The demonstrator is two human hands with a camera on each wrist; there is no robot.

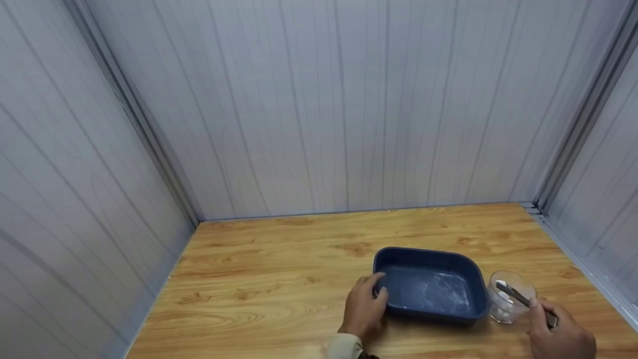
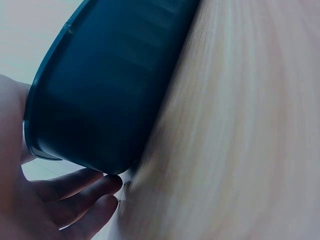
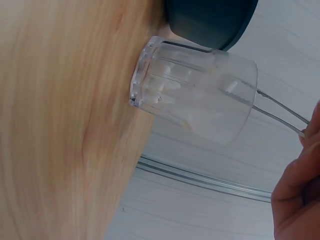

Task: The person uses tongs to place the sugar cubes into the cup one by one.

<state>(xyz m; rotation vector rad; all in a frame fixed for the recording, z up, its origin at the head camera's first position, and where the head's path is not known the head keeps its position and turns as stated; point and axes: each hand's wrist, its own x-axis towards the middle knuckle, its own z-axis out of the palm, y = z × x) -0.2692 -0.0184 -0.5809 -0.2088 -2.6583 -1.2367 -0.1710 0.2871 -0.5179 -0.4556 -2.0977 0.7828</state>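
A dark blue rectangular tub (image 1: 428, 291) stands on the wooden table. At its left end my left hand (image 1: 364, 306) grips the rim, some fingers lying along the outer wall in the left wrist view. Small metal tongs (image 1: 518, 296) are held in my right hand (image 1: 563, 331), between thumb and fingers. Their tips reach into a clear glass (image 3: 195, 90) standing upright close to the tub's right end. Inside the glass are several white pieces (image 1: 503, 295), blurred through its wall. Whether the tips hold a piece, I cannot tell.
Pale wood-patterned panels (image 1: 319, 109) rise behind the table and on both sides. The wooden tabletop (image 1: 249, 279) stretches to the left of the tub. A metal strip (image 1: 588, 259) runs along the table's right edge.
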